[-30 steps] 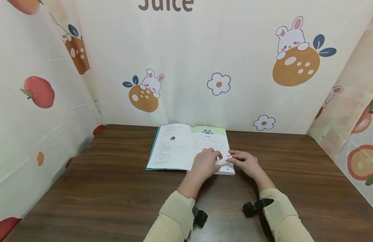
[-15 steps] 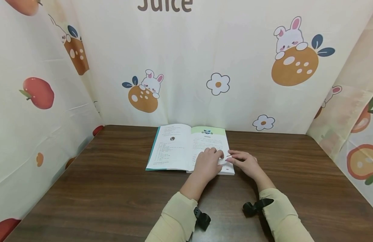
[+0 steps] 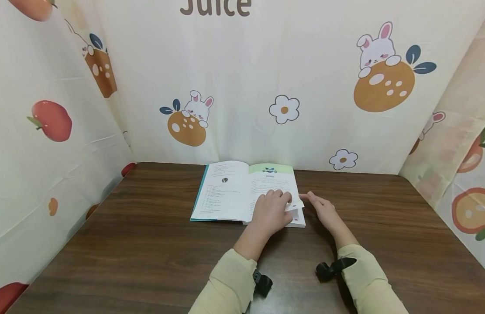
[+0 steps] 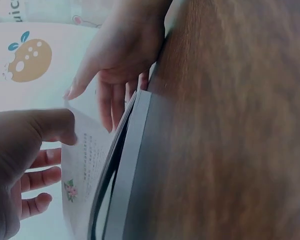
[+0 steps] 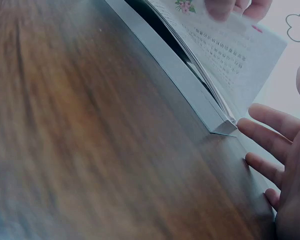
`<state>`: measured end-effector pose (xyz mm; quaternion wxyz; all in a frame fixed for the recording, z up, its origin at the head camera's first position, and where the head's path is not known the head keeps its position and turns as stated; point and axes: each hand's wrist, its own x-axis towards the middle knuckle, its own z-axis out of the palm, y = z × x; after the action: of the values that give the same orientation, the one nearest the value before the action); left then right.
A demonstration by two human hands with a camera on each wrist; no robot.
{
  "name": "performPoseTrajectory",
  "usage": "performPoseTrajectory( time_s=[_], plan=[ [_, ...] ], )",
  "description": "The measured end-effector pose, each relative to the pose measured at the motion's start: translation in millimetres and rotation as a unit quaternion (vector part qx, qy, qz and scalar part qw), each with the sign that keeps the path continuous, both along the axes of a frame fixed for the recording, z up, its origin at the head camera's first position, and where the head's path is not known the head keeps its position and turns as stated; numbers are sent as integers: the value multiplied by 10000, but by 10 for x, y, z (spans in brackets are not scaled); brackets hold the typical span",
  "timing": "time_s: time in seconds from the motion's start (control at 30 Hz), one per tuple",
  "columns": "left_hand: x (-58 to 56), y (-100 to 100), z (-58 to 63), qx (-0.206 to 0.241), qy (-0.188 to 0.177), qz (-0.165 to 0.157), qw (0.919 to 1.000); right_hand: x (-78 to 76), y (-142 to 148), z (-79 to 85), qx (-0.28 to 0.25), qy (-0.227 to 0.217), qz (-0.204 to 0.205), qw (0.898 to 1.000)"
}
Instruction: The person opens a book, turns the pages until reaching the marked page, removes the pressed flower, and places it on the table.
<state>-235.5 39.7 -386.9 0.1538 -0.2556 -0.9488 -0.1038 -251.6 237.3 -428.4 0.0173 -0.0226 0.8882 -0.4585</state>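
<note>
Book [image 3: 224, 198] lies open mid-table [image 3: 148, 244] against the far edge, left hand [image 3: 269, 213] apparently pinching a raised page [image 3: 296, 205], right hand [image 3: 324, 211] fingers spread beside it; uneven pulling could crease it, loosening could drop it.

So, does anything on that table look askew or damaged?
Only in the open book: by the left hand, the right page bends up at its lower corner instead of lying flat. No tear or spill shows.
</note>
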Motion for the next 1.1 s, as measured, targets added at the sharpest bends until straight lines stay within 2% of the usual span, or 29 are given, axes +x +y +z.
performPoseTrajectory(
  time_s=[0.27, 0.53, 0.8, 1.1],
  plan=[
    [21, -23, 106, 128, 450, 292, 9985, -5, 6, -5, -21, 122, -21, 9999],
    [18, -176, 258, 799, 1181, 677, 9875, -18, 3, -16, -94, 21, -44, 9999],
    [17, -467, 487, 1449, 1029, 1103, 9779, -29, 16, -31, 97, -51, -40, 9999],
    [-30, -786, 586, 1995, 516, 1577, 9657, -20, 24, -40, 197, 22, 61, 9998]
  ],
)
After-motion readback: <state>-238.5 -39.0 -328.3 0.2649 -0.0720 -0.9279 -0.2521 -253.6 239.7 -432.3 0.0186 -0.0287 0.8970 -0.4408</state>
